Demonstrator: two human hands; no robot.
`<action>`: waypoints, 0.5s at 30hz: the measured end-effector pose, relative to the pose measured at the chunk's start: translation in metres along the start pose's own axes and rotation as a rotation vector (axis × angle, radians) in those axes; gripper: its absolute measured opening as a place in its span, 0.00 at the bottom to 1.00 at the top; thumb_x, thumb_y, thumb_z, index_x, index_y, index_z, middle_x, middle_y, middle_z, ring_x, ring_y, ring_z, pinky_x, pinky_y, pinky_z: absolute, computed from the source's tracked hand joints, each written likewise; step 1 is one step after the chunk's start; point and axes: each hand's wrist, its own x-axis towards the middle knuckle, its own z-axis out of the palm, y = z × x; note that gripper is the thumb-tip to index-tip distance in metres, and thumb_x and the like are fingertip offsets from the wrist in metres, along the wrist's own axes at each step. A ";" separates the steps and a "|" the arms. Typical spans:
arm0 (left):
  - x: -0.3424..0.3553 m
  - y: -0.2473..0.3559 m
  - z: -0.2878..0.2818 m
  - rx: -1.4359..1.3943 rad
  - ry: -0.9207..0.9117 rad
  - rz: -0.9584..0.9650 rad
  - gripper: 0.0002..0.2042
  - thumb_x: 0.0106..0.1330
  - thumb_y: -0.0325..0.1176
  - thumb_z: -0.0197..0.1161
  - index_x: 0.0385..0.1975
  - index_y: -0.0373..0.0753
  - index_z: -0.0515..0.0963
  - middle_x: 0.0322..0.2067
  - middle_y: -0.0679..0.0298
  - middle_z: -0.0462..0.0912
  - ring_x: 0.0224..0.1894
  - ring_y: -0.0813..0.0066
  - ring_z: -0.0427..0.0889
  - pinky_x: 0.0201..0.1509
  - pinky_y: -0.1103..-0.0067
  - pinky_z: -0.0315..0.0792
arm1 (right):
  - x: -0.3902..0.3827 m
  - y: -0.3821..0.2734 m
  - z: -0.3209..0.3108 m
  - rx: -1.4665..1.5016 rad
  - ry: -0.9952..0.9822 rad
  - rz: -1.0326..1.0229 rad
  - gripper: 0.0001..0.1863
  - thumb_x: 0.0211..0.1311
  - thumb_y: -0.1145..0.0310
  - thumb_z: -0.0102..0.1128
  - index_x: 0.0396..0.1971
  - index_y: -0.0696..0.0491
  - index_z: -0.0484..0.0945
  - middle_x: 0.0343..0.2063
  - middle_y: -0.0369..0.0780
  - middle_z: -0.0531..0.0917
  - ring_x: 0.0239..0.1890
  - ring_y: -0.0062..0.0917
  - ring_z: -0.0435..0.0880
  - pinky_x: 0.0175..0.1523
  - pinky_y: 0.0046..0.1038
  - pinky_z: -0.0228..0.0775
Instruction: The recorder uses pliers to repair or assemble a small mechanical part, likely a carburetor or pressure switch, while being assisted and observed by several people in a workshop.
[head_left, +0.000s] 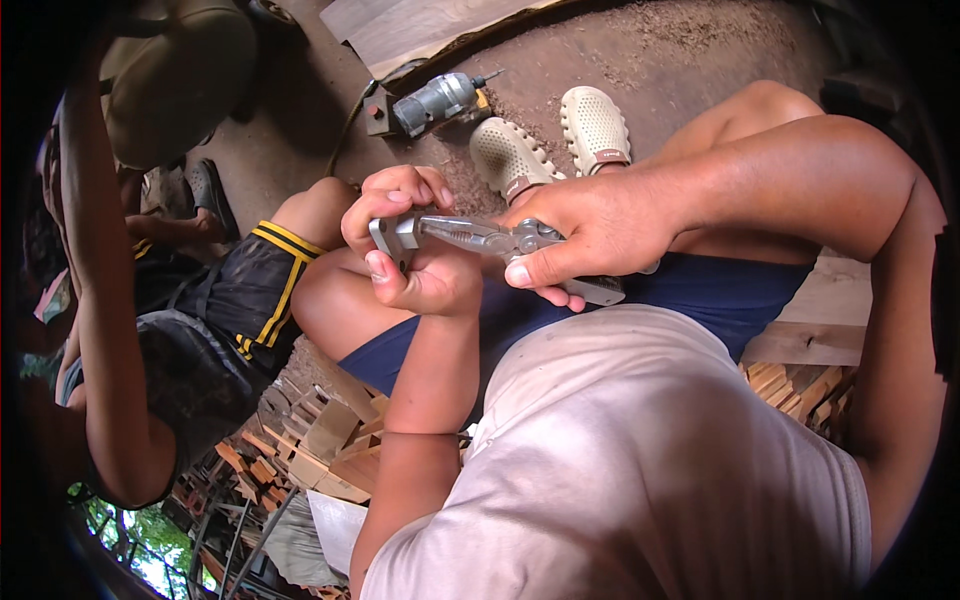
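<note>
Head view: a seated person works over their lap with both hands; another person in black shorts with yellow stripes sits close on the left.
Right hand: the right hand is wrapped shut around the handles of a pair of grey steel pliers, whose nose points left.
Left hand: the left hand is closed on a small grey flat metal piece, thumb along its near edge and fingers curled over its far side.
Pliers and piece: the plier nose meets the metal piece at its right edge; whether the nose actually bites the piece or only rests against it I cannot tell, since the fingers cover the joint.
Place of the work: the piece sits above the person's knees, left of centre, over the dark blue shorts.
Doing it well: by my judgement, the left hand should brace the piece firmly against the knee, keep the thumb back from the nose, and the right hand should squeeze steadily, turning from the wrist without jerking.
Far ground: a grey electric hand drill with a cord lies on the dirt, just left of a pair of cream perforated clogs.
Near ground: short offcuts of light wood are heaped below the left forearm.
</note>
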 end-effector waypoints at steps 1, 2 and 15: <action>0.000 0.000 0.001 0.007 0.008 0.006 0.20 0.65 0.51 0.42 0.35 0.37 0.65 0.28 0.56 0.67 0.30 0.69 0.66 0.30 0.75 0.67 | 0.000 0.000 0.000 0.002 0.000 0.001 0.20 0.67 0.56 0.47 0.22 0.55 0.74 0.18 0.36 0.81 0.22 0.19 0.79 0.30 0.25 0.71; 0.000 0.000 0.001 0.007 0.009 0.004 0.20 0.65 0.51 0.42 0.35 0.37 0.65 0.28 0.56 0.67 0.30 0.69 0.66 0.30 0.75 0.67 | 0.000 0.000 0.000 -0.001 0.011 0.011 0.20 0.67 0.55 0.47 0.22 0.55 0.74 0.18 0.36 0.80 0.22 0.19 0.79 0.31 0.25 0.71; -0.001 0.000 -0.001 0.051 0.011 -0.035 0.19 0.63 0.50 0.42 0.35 0.37 0.65 0.29 0.56 0.68 0.31 0.69 0.66 0.32 0.74 0.67 | 0.000 -0.006 -0.003 -0.015 0.033 0.065 0.17 0.69 0.61 0.49 0.24 0.57 0.71 0.18 0.35 0.77 0.22 0.19 0.77 0.30 0.23 0.71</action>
